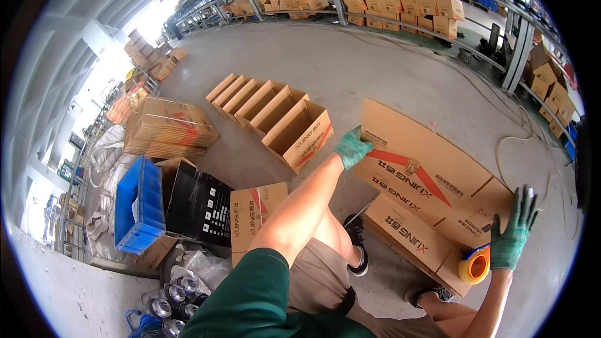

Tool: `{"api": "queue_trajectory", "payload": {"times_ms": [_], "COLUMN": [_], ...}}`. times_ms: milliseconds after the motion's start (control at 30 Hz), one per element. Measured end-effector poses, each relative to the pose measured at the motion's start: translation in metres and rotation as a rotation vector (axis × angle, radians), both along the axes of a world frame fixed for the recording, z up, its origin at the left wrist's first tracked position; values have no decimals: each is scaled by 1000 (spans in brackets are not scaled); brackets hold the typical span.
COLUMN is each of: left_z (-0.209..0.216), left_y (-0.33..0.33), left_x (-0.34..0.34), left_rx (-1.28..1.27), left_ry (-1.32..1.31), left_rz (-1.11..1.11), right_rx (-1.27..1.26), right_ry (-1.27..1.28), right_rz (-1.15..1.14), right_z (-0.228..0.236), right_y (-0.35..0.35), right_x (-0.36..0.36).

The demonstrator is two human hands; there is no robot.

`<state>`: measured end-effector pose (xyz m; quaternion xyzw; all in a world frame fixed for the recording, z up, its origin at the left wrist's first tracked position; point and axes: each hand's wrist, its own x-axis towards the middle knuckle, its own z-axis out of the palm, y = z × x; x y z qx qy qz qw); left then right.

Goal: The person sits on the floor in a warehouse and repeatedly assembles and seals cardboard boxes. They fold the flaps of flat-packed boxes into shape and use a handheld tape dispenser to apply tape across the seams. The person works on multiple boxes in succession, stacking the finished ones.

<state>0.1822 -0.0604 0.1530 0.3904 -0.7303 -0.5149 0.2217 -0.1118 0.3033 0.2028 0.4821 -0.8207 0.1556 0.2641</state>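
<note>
A flattened-out brown cardboard carton (432, 175) with red and black print stands tilted before me, its lower panel (407, 231) folded toward my feet. My left hand (354, 148), in a green glove, grips the carton's left edge, some of its fingers hidden behind the board. At the right end, my right hand (513, 231), also gloved in green, has its fingers stretched out and spread beside the cardboard. Right by its palm, a tape dispenser (474, 268) with an orange-yellow roll and a blue part sits at the carton's near right corner.
Several open cartons (269, 109) stand in a row ahead. Leftward are a stack of flat cartons (169, 126), a blue crate (141, 206), a black box (200, 203) and metal parts (172, 300). A conveyor frame (519, 50) runs along the back; a hose (501, 150) lies at right.
</note>
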Motion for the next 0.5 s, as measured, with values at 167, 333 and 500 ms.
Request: {"api": "queue_trajectory", "payload": {"times_ms": [167,333,500], "left_z": [-4,-11,-12], "left_y": [0,-5,7], "left_x": [8,10,-6], "left_rx": [-10,59,160], "left_ry": [-2,38,334], "left_rz": [-13,-90,-391], "right_rx": [-37,-219,-259], "right_ry": [0,-114,-250], "right_rz": [89,338,520], "right_z": [-8,-3,23], "right_y": [-5,3,-8], "right_x": [0,13,34]}}
